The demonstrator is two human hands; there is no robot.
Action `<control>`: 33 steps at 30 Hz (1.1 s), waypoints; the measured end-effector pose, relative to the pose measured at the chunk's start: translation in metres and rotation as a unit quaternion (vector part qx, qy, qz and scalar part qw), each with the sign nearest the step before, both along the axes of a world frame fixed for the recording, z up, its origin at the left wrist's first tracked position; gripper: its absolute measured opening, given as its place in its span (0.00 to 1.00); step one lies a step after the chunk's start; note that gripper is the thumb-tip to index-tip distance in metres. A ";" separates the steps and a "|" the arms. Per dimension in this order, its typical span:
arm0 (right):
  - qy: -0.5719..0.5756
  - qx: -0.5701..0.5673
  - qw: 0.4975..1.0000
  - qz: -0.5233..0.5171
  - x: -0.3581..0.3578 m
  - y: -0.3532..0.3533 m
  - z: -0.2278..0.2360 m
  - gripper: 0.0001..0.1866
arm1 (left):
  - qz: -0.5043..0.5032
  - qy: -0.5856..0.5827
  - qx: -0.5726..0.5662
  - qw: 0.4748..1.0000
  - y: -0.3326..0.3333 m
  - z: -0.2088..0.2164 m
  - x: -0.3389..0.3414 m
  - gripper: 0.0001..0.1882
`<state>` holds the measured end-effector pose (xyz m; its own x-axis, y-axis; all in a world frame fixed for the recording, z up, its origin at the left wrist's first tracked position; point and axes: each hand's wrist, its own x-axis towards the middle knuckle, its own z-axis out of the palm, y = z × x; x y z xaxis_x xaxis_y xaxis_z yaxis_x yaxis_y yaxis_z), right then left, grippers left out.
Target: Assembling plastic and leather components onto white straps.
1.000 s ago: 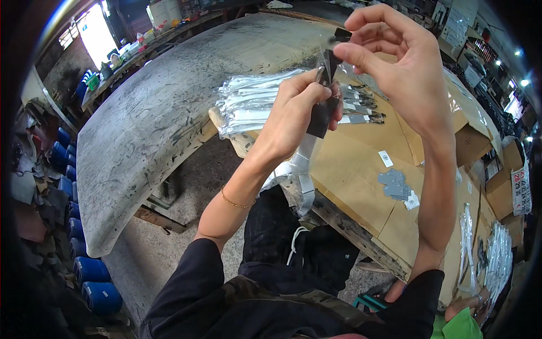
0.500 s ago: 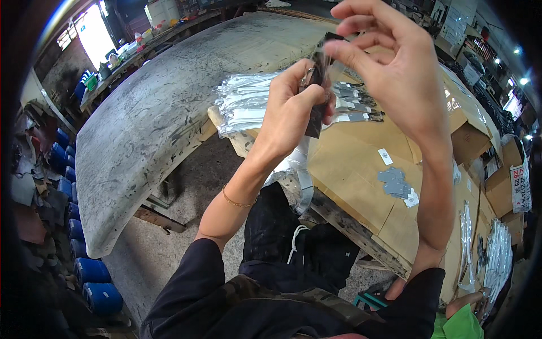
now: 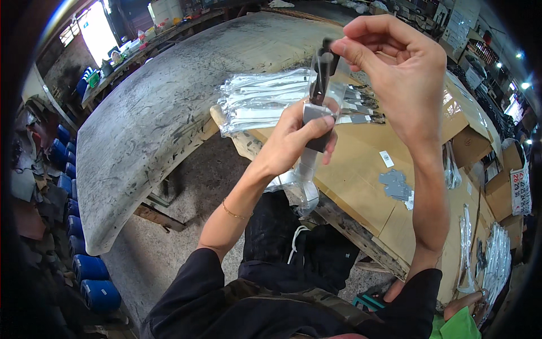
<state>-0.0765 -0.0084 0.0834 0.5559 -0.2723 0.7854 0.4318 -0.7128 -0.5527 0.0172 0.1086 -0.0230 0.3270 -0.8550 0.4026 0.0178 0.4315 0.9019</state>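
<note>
My left hand [image 3: 291,138] is closed around a grey card tag [image 3: 318,116], its thumb pressed flat on the card. A clear plastic sleeve [image 3: 307,169] hangs below that hand toward my lap. Out of the top of the grip rises a glossy black strip [image 3: 320,79]. Up at its far end, my right hand [image 3: 403,73] pinches the dark tip between thumb and forefinger, the other fingers curled. Behind my hands lies a row of white straps [image 3: 248,104] in clear plastic, with dark ends and grey tags at their right.
Loose grey tags [image 3: 397,185] and a small white label [image 3: 386,159] lie on the cardboard-covered table [image 3: 350,175]. At right are cardboard boxes [image 3: 466,133] and more wrapped straps [image 3: 497,260]. Another person's green garment [image 3: 454,326] shows at lower right. Blue rolls [image 3: 100,295] line the left.
The black strip now stands higher above my left hand, and the grey card tag's face shows under my thumb. My right hand has shifted slightly right, its fingers more curled.
</note>
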 end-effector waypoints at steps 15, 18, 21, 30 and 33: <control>0.091 0.061 0.993 0.033 -0.002 -0.007 -0.019 0.09 | 0.088 0.032 0.008 0.996 -0.010 0.000 -0.005 0.17; 0.075 0.038 0.996 0.033 -0.003 -0.006 -0.020 0.07 | 0.075 0.054 -0.009 0.996 -0.012 -0.003 -0.003 0.17; 0.066 0.017 0.997 0.038 -0.003 -0.007 -0.021 0.06 | 0.073 0.036 -0.017 0.997 -0.014 -0.002 -0.002 0.17; 0.068 0.007 0.997 0.026 -0.005 -0.007 -0.025 0.05 | 0.039 0.056 0.061 0.996 -0.012 0.002 -0.008 0.19; 0.070 0.011 0.997 0.034 -0.002 -0.006 -0.027 0.06 | 0.040 0.073 0.041 0.996 -0.012 0.001 -0.007 0.19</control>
